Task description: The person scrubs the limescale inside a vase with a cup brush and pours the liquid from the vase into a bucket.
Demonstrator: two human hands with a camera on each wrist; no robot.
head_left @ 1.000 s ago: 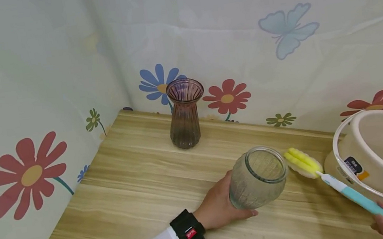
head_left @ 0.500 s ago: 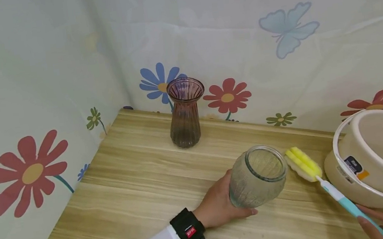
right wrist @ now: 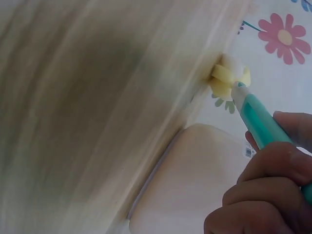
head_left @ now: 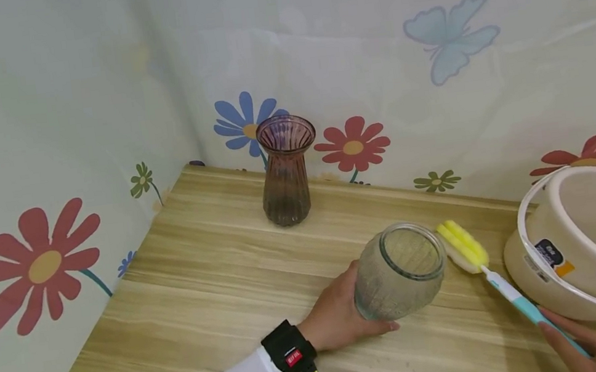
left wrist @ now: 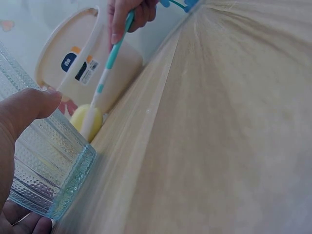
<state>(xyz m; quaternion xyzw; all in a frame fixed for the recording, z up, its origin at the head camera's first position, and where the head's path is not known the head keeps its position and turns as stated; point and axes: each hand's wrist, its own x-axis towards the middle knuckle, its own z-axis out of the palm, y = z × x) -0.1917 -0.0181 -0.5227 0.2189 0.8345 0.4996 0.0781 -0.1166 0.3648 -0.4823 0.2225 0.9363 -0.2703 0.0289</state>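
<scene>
Glass jar (head_left: 395, 298) and brush (head_left: 502, 286), each held in one hand, as seen by the head camera. The jar stood low and right of centre in the frame, its mouth turned upward. The left hand (head_left: 341, 314) gripped it from the left, thumb on the near side and fingers wrapped about the body; whether the base touched the table (head_left: 202, 272) could not be told. At lower right, the right hand (head_left: 591, 345) held the brush by its turquoise handle with curled fingers, and the yellow sponge head (head_left: 464, 246) lay just beside the jar's rim, outside the mouth. A beige bucket (head_left: 557, 298) occupied the right edge, and a purple vase (head_left: 285, 190) stood upright in upper centre. The step in hand was judged to be bringing the brush to the steadied jar, with scrubbing not begun. The next move probably called for raising the sponge above the rim and turning it down into the opening, the left grip firm against tipping.
</scene>
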